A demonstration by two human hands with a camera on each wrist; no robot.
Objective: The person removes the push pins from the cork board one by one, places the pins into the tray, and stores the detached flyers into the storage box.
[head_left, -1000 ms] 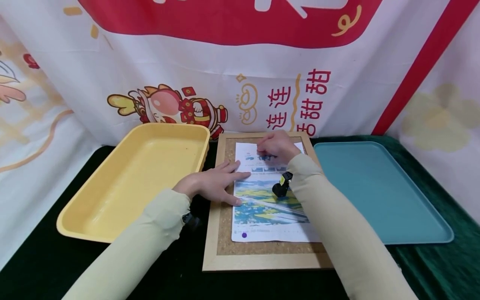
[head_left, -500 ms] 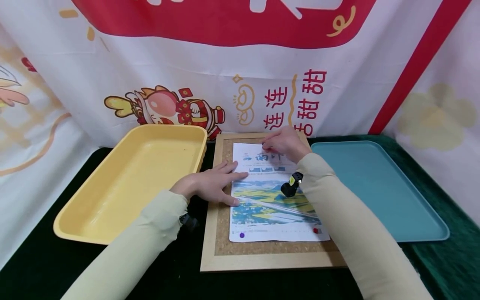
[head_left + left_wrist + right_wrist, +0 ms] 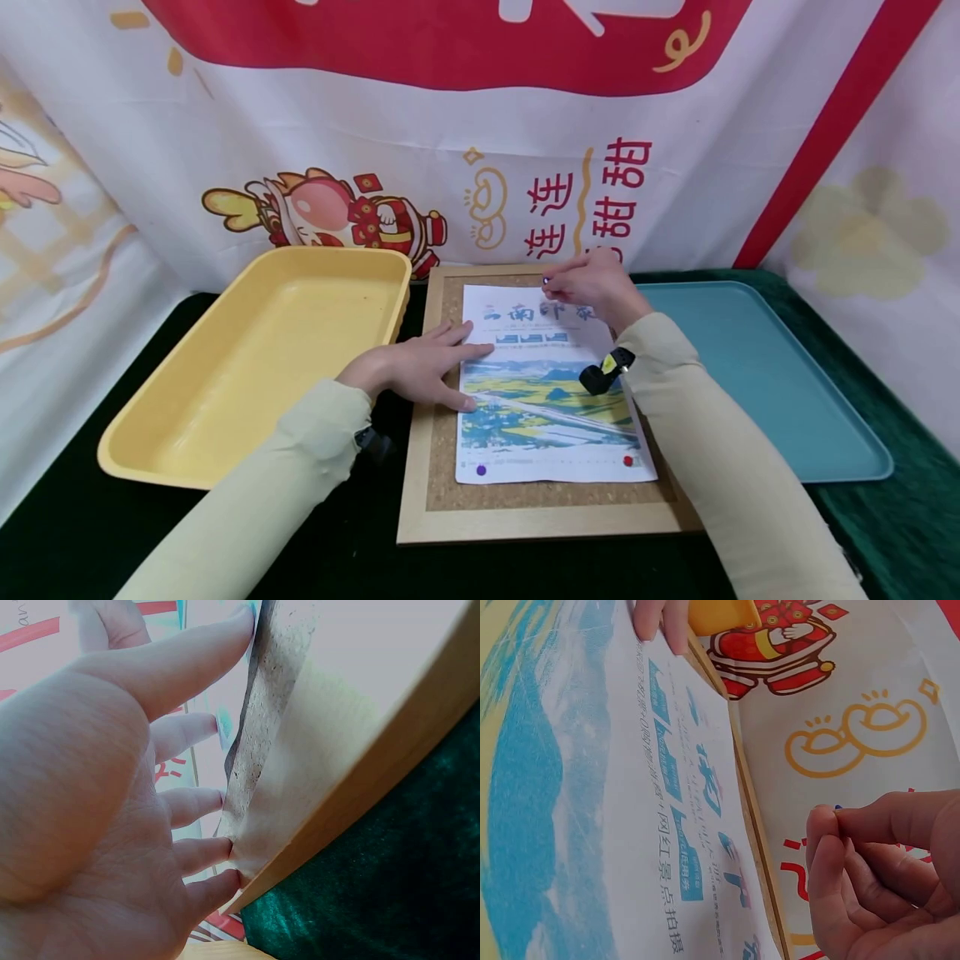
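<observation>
A printed sheet [image 3: 555, 392] with a landscape picture lies on a wood-framed cork board [image 3: 442, 492]. Along its lower edge are a purple thumbtack [image 3: 481, 470] at left and a red thumbtack [image 3: 627, 461] at right. My left hand [image 3: 416, 367] presses on the sheet's left side with fingers spread; in the left wrist view its fingertips lie along the paper's edge and the frame. Above the sheet's top edge, my right hand [image 3: 596, 287] pinches a tiny purple thumbtack [image 3: 838, 808] between thumb and forefinger, mostly hidden by the fingertips.
A deep yellow tray [image 3: 172, 450] stands left of the board, and a flat blue tray [image 3: 795, 392] lies to the right. Dark green cloth [image 3: 330, 550] covers the table. A white and red printed banner [image 3: 697, 183] hangs right behind the board.
My right hand has moved rightward along the sheet's top edge, uncovering more of the blue title and the red thumbtack at lower right. The left hand stays in place on the sheet.
</observation>
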